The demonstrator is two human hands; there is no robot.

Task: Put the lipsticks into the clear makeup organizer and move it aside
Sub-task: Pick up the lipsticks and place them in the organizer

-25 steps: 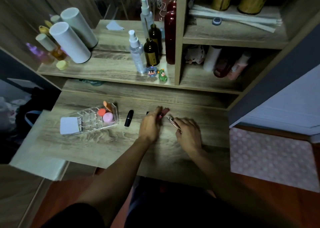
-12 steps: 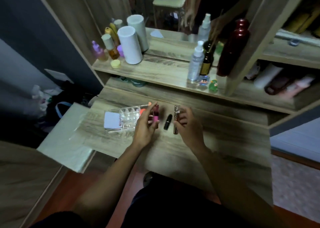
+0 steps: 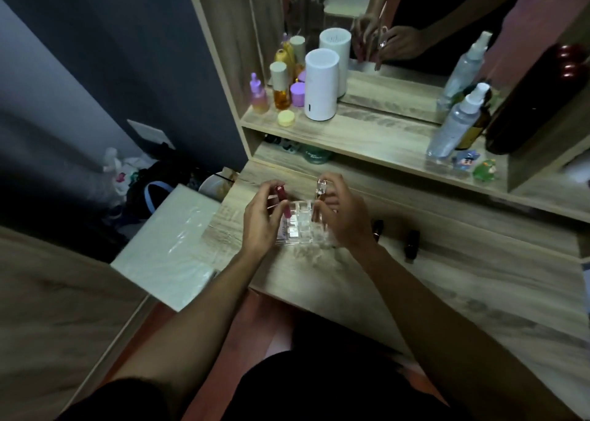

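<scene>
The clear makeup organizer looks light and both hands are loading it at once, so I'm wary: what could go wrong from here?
1. The clear acrylic makeup organizer sits unbraced; the left hand pushing in the pink-red lipstick tube while the right hand lowers the clear-capped silver lipstick could slide or tip it.
2. The right wrist hangs close to the dark lipstick on the wooden tabletop and might roll it.
3. Dim light could mean missing a slot.
</scene>
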